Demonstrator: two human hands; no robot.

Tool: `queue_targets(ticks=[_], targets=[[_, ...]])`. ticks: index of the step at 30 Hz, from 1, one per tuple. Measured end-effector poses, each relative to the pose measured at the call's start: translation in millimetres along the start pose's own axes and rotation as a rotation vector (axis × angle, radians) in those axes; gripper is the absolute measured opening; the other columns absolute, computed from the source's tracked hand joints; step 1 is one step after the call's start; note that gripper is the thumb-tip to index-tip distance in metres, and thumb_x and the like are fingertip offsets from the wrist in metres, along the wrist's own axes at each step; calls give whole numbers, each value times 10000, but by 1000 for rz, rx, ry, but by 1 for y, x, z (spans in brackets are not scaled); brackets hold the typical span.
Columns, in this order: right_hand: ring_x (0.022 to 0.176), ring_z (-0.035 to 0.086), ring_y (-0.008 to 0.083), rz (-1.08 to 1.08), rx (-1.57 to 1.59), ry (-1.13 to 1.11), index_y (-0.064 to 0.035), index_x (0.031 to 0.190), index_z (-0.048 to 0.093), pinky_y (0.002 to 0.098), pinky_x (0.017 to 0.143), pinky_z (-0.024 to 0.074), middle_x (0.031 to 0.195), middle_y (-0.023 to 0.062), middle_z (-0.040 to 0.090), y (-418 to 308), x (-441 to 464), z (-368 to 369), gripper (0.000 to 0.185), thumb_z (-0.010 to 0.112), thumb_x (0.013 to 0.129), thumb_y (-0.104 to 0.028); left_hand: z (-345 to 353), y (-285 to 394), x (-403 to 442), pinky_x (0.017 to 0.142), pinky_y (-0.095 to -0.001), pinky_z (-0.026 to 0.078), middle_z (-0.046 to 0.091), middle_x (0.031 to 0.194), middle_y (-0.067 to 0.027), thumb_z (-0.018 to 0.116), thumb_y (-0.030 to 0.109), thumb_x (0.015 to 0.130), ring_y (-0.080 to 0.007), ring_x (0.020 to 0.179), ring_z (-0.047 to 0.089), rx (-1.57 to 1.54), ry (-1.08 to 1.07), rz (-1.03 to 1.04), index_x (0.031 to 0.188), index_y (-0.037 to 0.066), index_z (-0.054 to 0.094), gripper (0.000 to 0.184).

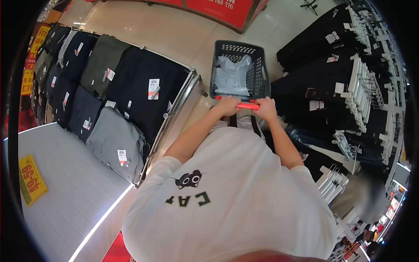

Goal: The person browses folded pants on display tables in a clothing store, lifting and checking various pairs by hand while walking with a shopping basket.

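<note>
Both hands are closed round the red handle of a dark grey shopping basket cart. My left hand grips the handle's left part, and my right hand holds its right end. Just beyond them is the perforated basket, in which a pale, translucent plastic bag lies at the left side. What the bag contains cannot be made out.
Folded trousers with price tags fill a metal-edged display on the left. Dark garments on white hangers line the right. A red stand is ahead on the tiled floor. A blurred person is at lower right.
</note>
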State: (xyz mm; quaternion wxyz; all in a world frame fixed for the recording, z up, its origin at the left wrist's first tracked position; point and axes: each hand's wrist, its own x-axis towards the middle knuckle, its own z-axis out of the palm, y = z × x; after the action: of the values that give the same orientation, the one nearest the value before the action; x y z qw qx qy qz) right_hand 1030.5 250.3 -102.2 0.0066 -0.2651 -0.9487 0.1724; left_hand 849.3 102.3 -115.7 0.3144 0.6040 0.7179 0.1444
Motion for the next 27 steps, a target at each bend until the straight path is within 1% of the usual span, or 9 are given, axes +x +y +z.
queue_targets(ticks=[4,5,10,12,17,20,22,24,27], targets=[[866,584,244,-27,15,-44,-153,759,691,400,797,408,816,15,680,20,48,-15,262,754,657,-386,-18,-10,36,887,-552,454,659,1089,-157,648,400,868,-386,1071,592,-33,95,-17,1013,102,603,335],[870,586,246,-48,24,-63,-151,750,687,399,804,412,820,15,683,30,62,-21,260,753,660,-386,-25,-9,47,894,-542,448,649,1125,-156,640,385,873,-377,1090,584,1,44,-50,1044,97,589,338],[880,584,260,-145,36,-162,-134,772,677,406,793,422,830,32,680,72,134,-44,263,776,639,-339,-50,-12,108,888,-549,440,655,1103,-175,625,362,884,-377,1082,588,-13,-16,-107,1067,81,573,340],[890,584,256,-240,9,-145,-136,802,714,403,814,425,820,41,682,88,161,-50,310,763,641,-397,-66,-6,122,908,-550,432,658,1095,-182,616,368,890,-387,1092,585,-59,-70,-175,1068,86,571,337],[877,587,253,-431,-15,-126,-139,772,695,409,810,425,805,28,673,111,241,-79,308,786,618,-390,-96,-14,171,935,-542,422,624,1139,-220,584,376,903,-405,1139,554,-137,-105,-293,1121,87,536,365],[850,578,243,-578,3,-107,-151,758,687,410,802,418,779,7,654,124,291,-76,301,808,585,-367,-101,-18,191,951,-537,417,619,1145,-209,570,367,915,-409,1156,547,-176,-18,-379,1138,81,530,364],[831,572,240,-642,40,-94,-152,717,632,419,794,406,757,-3,622,121,324,-83,265,804,586,-305,-110,-16,192,955,-530,416,613,1154,-190,554,344,925,-400,1149,551,-201,69,-443,1138,79,528,341],[816,564,239,-708,25,-115,-154,713,621,418,784,401,746,-5,610,115,353,-87,266,803,589,-302,-120,-22,199,952,-538,414,608,1162,-170,548,314,924,-384,1134,559,-265,227,-439,1142,83,530,318],[822,564,241,-751,-21,-137,-156,712,617,416,779,398,744,-6,610,104,392,-90,266,802,588,-301,-134,-43,212,951,-544,408,608,1166,-158,556,297,914,-366,1126,564,-305,266,-447,1142,89,534,309]])
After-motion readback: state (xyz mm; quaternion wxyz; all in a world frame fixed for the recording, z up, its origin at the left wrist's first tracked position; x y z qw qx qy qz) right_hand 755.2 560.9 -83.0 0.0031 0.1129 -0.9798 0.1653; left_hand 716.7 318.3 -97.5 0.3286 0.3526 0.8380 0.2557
